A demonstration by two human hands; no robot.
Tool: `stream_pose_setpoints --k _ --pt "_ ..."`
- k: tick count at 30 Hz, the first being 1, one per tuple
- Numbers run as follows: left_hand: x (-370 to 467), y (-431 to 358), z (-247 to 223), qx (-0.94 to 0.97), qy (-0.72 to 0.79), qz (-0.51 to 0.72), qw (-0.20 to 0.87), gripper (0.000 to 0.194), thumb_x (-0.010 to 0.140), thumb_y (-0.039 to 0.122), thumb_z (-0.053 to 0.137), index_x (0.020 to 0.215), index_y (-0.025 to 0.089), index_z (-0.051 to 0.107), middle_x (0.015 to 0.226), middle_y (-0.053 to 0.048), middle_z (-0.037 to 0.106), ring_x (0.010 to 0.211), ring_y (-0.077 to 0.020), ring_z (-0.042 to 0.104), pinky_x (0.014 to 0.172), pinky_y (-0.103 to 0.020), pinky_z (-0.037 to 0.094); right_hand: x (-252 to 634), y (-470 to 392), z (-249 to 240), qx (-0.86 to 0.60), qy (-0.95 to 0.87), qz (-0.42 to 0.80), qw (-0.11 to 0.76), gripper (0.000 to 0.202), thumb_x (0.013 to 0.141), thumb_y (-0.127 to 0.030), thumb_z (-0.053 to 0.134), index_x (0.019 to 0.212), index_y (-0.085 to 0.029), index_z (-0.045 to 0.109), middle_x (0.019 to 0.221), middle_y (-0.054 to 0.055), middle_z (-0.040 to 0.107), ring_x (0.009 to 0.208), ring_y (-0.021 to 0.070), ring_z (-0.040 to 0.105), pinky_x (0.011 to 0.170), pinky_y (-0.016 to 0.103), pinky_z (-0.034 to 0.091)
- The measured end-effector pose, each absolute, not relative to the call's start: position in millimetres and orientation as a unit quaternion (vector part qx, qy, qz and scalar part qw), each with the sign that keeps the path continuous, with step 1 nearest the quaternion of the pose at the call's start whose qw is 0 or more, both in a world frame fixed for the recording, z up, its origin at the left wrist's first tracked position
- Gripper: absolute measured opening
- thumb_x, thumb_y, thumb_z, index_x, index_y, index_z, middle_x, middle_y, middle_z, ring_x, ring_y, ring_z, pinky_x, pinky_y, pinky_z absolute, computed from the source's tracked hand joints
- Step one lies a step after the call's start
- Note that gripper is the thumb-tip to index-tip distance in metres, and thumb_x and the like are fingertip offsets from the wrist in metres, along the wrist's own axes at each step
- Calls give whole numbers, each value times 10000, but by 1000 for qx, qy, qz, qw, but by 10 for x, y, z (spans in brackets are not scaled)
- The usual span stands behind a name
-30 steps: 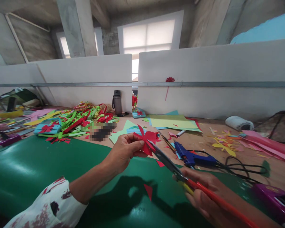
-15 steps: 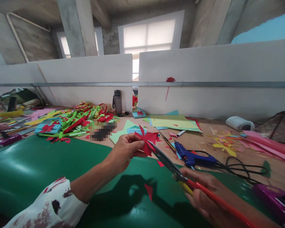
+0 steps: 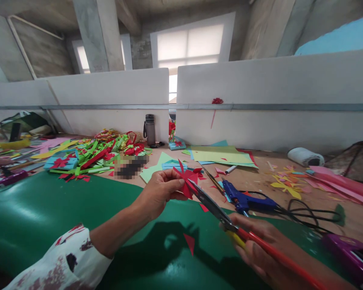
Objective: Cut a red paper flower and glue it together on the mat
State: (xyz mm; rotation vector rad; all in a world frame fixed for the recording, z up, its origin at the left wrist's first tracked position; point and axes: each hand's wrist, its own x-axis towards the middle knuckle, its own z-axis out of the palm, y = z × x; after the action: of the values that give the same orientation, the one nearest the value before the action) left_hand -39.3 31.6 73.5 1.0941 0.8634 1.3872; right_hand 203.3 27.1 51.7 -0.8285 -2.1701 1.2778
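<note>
My left hand (image 3: 161, 188) pinches a red paper flower (image 3: 188, 180) between thumb and fingers, held above the green mat (image 3: 97, 209). Wrapped round the handles of a pair of scissors (image 3: 211, 206), my right hand (image 3: 260, 245) comes in from the lower right. The handles are red and yellow. The blades look closed or nearly so, with their tips against the flower's lower right petals. Below, a red paper scrap (image 3: 189, 244) lies on the mat, and a smaller scrap (image 3: 204, 207) is near its far edge.
A blue glue gun (image 3: 245, 199) with a black cord lies right of the scissors. Paper sheets (image 3: 220, 155) are stacked behind. A bottle (image 3: 150, 131) stands by the white partition, beside a heap of green and red paper strips (image 3: 99, 155). A purple object (image 3: 351, 255) sits at right.
Very little differs. The red paper flower has turned slightly in my left hand, and the scissor tips have shifted a touch against it.
</note>
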Motion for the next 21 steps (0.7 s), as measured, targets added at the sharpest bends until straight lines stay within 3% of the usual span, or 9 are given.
stream_pose_setpoints --k 21 --pt "-375 312 729 461 371 587 553 126 698 169 670 671 118 558 628 -31 665 577 -134 645 581 -257 541 2034 339 239 -322 -749 501 291 571 772 -683 447 1072 -220 598 524 -79 260 443 82 231 453 220 346"
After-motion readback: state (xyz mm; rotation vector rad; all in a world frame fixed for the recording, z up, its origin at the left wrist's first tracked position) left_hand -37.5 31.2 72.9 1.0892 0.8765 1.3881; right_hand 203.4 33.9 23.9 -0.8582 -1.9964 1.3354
